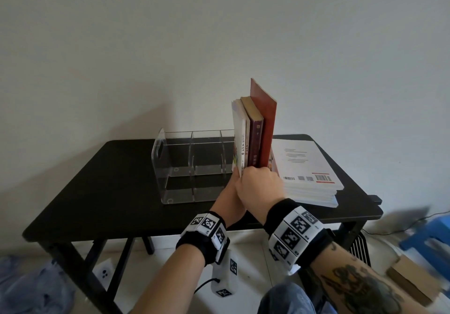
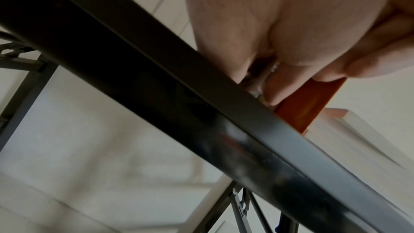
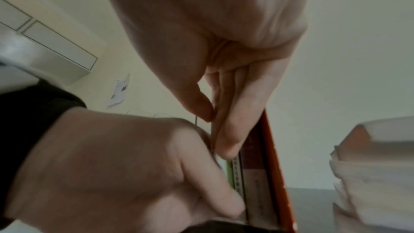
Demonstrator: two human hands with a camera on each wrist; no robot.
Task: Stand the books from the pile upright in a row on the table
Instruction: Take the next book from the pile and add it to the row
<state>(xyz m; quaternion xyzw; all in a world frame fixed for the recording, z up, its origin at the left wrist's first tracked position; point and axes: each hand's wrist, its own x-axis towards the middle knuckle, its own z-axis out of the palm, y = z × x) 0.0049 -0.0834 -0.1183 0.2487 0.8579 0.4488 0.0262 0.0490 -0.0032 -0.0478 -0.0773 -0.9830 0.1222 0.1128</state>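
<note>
As the head camera looks down on the black table (image 1: 102, 192), three books stand upright near its middle: a white-covered book (image 1: 238, 138), a maroon book (image 1: 255, 133) and a taller red book (image 1: 266, 121), pressed side by side. The right hand (image 1: 259, 188) wraps over their lower near edge, fingers curled round the bunch. The left hand (image 1: 229, 204) sits at its seven o'clock, pressed against the white-covered book's side; its fingers are hidden here. At the books' three o'clock lies the pile (image 1: 309, 175), flat, white back cover up, just beside the red book. At their nine o'clock stands a clear acrylic rack (image 1: 170, 167) with dividers, its nearest slot touching or almost touching the white book.

From the left wrist camera, the table's dark edge (image 2: 224, 112) cuts diagonally across. Above it, at one o'clock, the left hand (image 2: 257, 24) meets the right hand's fingers (image 2: 369, 63), which curl over the red book (image 2: 304, 109). The picture is blurred, so perhaps the left fingers lie flat on the books; I cannot tell for sure. The pile (image 2: 349, 139) shows at three o'clock.

From the right wrist camera, the right hand (image 3: 224, 42) pinches down from twelve o'clock, thumb and fingers closed on the book spines. The left hand (image 3: 123, 166) comes from eight o'clock, thumb against the white-covered book (image 3: 224, 163). The red book (image 3: 276, 174) stands upright at centre, the pile (image 3: 376, 174) at four o'clock.
</note>
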